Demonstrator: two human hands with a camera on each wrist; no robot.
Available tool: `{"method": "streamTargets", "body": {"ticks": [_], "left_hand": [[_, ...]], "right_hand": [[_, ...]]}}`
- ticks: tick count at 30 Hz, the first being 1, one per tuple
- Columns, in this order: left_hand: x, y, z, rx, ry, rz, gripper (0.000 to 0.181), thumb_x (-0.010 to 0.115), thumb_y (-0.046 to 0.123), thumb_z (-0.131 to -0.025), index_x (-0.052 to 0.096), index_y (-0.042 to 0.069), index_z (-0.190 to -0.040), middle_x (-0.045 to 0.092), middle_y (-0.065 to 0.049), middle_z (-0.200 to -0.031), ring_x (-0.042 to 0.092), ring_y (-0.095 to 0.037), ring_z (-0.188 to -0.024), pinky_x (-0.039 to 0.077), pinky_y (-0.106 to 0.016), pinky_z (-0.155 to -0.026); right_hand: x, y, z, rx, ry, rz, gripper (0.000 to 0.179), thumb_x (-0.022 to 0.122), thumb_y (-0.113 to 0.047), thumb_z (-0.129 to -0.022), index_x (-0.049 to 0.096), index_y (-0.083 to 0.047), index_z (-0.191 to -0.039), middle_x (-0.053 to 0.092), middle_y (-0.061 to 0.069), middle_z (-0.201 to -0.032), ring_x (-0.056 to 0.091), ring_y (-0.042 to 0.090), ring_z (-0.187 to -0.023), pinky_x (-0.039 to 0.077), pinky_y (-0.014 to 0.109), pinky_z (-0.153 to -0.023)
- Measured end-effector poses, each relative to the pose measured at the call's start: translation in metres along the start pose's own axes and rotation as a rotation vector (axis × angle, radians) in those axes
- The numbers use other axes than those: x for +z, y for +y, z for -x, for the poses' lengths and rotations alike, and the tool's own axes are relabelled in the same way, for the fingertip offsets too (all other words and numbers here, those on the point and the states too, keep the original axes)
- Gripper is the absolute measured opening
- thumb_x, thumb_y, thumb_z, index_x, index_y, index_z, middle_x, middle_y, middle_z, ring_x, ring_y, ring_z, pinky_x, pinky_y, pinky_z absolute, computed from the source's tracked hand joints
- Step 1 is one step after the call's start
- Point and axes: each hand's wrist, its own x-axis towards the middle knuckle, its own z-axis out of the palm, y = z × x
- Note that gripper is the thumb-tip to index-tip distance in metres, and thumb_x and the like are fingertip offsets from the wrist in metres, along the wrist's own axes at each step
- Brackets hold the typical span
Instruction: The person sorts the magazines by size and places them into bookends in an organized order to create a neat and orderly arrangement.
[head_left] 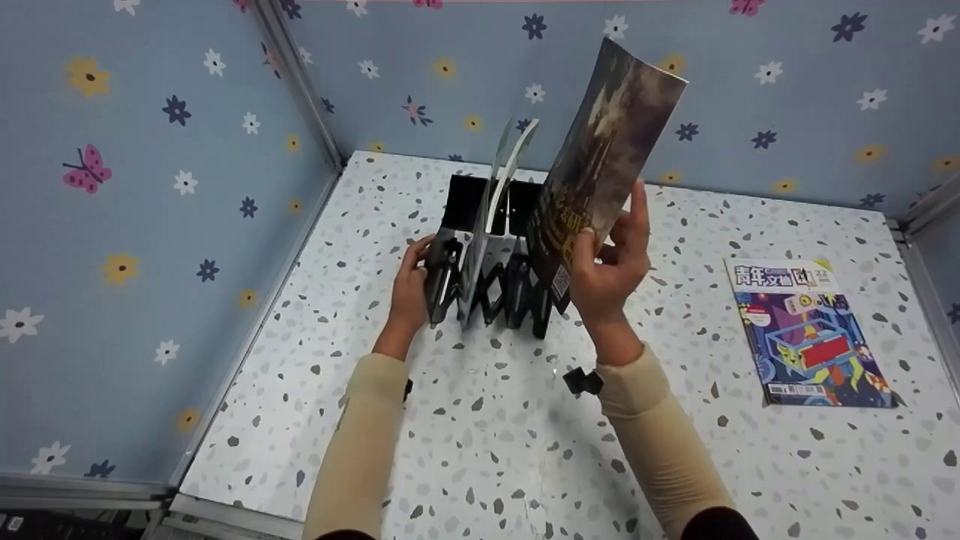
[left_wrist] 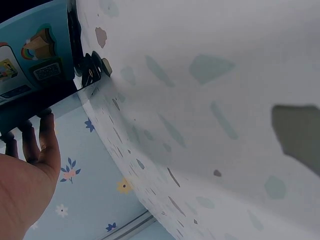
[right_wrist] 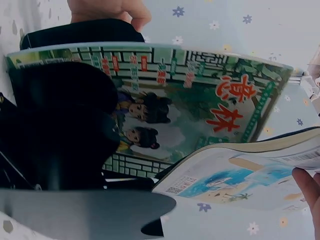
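the right hand (head_left: pixel 611 281) pinches a dark magazine (head_left: pixel 611 142) by its side, with the thumb on the front and fingers behind. the dark magazine tilts up in the air, and its low corner is just beside the right end of a black rack (head_left: pixel 517 292). it is hard to tell if that corner is in a gap of the rack or outside it.

the left hand (head_left: pixel 409 296) touches the rack's left end. its thumb does not show well, so one can't tell if it grips the rack or only presses on it.

the floppy paper could make trouble. the top sticks up far past the right hand, so it could flop over if the pinch gets loose. the low edge might bump a rack wall, and a hard push could bend the pages.

the rack has criss-cross bars, so it may squish or slide if the left hand pushes too much or lets go. then a green magazine (right_wrist: pixel 190 105) standing in it, which bends a bit, could slump and block the next gap.

a blue and white magazine (head_left: pixel 814 345) lies flat on the table (head_left: pixel 487 450), well apart, so it seems safe from bumps.
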Motion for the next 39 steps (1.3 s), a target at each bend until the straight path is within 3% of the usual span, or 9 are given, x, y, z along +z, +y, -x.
{"method": "streamTargets", "body": {"ticks": [5, 10, 17, 20, 26, 30, 39], "left_hand": [[0.003, 0.013, 0.006, -0.001, -0.001, -0.013, 0.056, 0.025, 0.000, -0.091, 0.042, 0.007, -0.144, 0.036, -0.031, -0.141, 0.046, -0.044, -0.111, 0.031, -0.064, -0.100], [0.005, 0.015, 0.006, -0.005, -0.003, 0.003, 0.057, 0.026, -0.002, -0.090, 0.041, 0.005, -0.144, 0.040, -0.029, -0.139, 0.050, -0.029, -0.102, 0.033, -0.062, -0.098], [0.005, 0.014, 0.006, 0.007, 0.001, 0.009, 0.057, 0.025, -0.002, -0.090, 0.040, 0.003, -0.144, 0.038, -0.031, -0.140, 0.045, -0.044, -0.110, 0.031, -0.064, -0.099], [0.005, 0.014, 0.006, -0.001, -0.004, 0.021, 0.057, 0.025, -0.002, -0.090, 0.040, 0.004, -0.145, 0.036, -0.032, -0.142, 0.045, -0.044, -0.111, 0.031, -0.063, -0.099], [0.004, 0.013, 0.006, 0.002, -0.017, 0.057, 0.057, 0.025, -0.002, -0.090, 0.039, 0.004, -0.145, 0.033, -0.034, -0.142, 0.039, -0.053, -0.114, 0.029, -0.064, -0.099], [0.002, 0.012, 0.006, 0.024, -0.025, 0.030, 0.057, 0.025, 0.000, -0.090, 0.038, 0.002, -0.145, 0.033, -0.035, -0.141, 0.037, -0.056, -0.117, 0.028, -0.066, -0.100], [0.003, 0.013, 0.006, 0.011, 0.006, -0.011, 0.056, 0.026, -0.001, -0.090, 0.043, 0.007, -0.143, 0.040, -0.030, -0.139, 0.050, -0.029, -0.104, 0.035, -0.057, -0.098]], "right_hand": [[0.007, 0.002, 0.009, 0.003, -0.003, -0.002, 0.059, 0.049, 0.009, -0.077, 0.041, 0.017, -0.135, 0.068, 0.010, -0.084, 0.050, 0.008, -0.056, 0.032, 0.016, -0.042], [0.012, 0.004, 0.016, 0.004, 0.014, 0.011, 0.059, 0.049, 0.010, -0.077, 0.042, 0.016, -0.135, 0.068, 0.010, -0.081, 0.051, 0.010, -0.060, 0.034, 0.017, -0.042], [0.020, 0.010, 0.027, -0.028, 0.036, 0.037, 0.060, 0.050, 0.010, -0.077, 0.045, 0.009, -0.137, 0.067, 0.013, -0.081, 0.057, 0.013, -0.067, 0.039, 0.017, -0.045], [0.022, 0.012, 0.032, -0.034, 0.033, 0.048, 0.062, 0.050, 0.010, -0.076, 0.046, 0.005, -0.138, 0.067, 0.013, -0.079, 0.057, 0.013, -0.068, 0.039, 0.017, -0.045], [0.026, 0.016, 0.038, -0.052, 0.007, 0.059, 0.071, 0.051, 0.011, -0.077, 0.046, -0.010, -0.144, 0.064, 0.013, -0.077, 0.053, 0.012, -0.064, 0.036, 0.018, -0.043], [0.028, 0.020, 0.043, -0.091, -0.021, 0.092, 0.076, 0.052, 0.011, -0.078, 0.043, -0.021, -0.146, 0.063, 0.015, -0.081, 0.047, 0.012, -0.058, 0.032, 0.022, -0.041], [0.032, 0.023, 0.054, -0.162, -0.015, 0.129, 0.075, 0.054, 0.009, -0.081, 0.042, -0.025, -0.147, 0.057, 0.015, -0.080, 0.036, 0.012, -0.048, 0.031, 0.024, -0.044]]}}
